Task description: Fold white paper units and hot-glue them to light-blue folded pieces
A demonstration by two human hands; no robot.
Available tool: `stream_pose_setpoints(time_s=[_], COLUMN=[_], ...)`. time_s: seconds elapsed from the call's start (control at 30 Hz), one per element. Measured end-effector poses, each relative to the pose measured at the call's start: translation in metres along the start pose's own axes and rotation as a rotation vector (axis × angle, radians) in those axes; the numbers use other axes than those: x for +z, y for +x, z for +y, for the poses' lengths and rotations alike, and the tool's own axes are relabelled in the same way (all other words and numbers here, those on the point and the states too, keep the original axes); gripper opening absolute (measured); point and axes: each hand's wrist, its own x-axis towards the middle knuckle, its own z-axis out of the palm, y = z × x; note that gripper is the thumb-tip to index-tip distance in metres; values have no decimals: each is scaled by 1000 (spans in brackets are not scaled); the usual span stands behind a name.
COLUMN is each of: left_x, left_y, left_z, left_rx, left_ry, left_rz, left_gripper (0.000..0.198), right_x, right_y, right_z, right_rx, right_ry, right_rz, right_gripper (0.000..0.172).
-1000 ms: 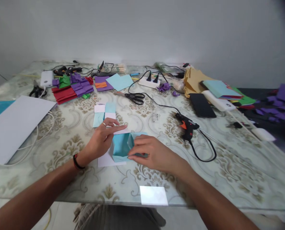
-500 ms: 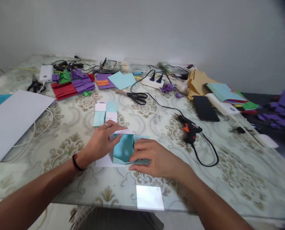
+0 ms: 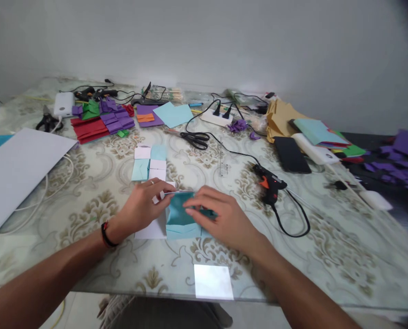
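Observation:
A light blue folded paper (image 3: 183, 230) with raised sides stands on the table in front of me. Its top flap shows a white face. My left hand (image 3: 147, 203) pinches this far flap between thumb and fingers at the upper left corner. Over the folded paper's right side hovers my right hand (image 3: 217, 214), fingers bent, with a gap between thumb and forefinger. It hides the right wall of the fold. White paper (image 3: 151, 230) lies flat under my left hand. Just beyond are joined light blue and white folded squares (image 3: 150, 163).
A hot glue gun (image 3: 268, 183) lies to the right and scissors (image 3: 195, 139) farther back. A white square (image 3: 213, 281) sits at the near edge. White sheets (image 3: 25, 173) are at left, a power strip (image 3: 216, 118) at the back, a black phone (image 3: 292, 155) at right.
My right hand has risen from the paper's lower right corner to over its upper right side. The near wall now folds down toward me. My left hand keeps hold of the far flap.

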Motion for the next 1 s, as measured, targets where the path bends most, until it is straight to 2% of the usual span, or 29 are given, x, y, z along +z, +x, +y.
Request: stream_pose_setpoints(time_s=[0.07,0.13,0.3,0.57,1.0], left_x=[0,0,3,4,2], left_y=[-1,-1,-3,-4,-4], left_z=[4,7,13,16,19], left_rx=[31,66,164,206,203], left_ry=[-16,-24,-39,-11,-63], left_rz=[1,-10,-40,-43,-39], left_gripper=[8,9,9,8,8], right_x=[0,0,7,13,14], right_y=[0,1,1,0,-1], right_z=[2,5,9,4,2], right_rx=[41,43,-13,-40,-52], right_ry=[-50,-105,-69,-15,-4], right_rz=[104,143,96,118,146], right_gripper=[14,16,5,12,7])
